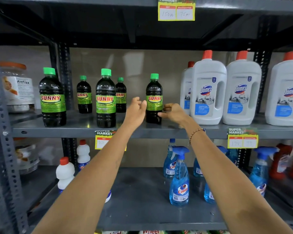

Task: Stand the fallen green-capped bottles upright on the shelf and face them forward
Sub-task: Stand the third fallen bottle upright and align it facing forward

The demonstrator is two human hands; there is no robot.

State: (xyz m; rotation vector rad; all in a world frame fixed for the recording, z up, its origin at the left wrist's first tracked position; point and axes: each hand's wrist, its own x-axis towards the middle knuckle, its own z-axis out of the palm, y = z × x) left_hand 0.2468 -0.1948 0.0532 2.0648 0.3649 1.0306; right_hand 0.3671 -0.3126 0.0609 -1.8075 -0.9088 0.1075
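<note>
Grey shelf; bottles upright.

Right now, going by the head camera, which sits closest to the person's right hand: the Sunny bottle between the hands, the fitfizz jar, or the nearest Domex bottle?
From the right hand:
1. Sunny bottle, touching its fingertips, just left.
2. Domex bottle, just right.
3. fitfizz jar, far left.

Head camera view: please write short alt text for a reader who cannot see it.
Two bare hands, left hand and right hand, flank an upright green-capped Sunny bottle on a grey shelf. Four more Sunny bottles stand left of it, white Domex jugs to its right.
</note>
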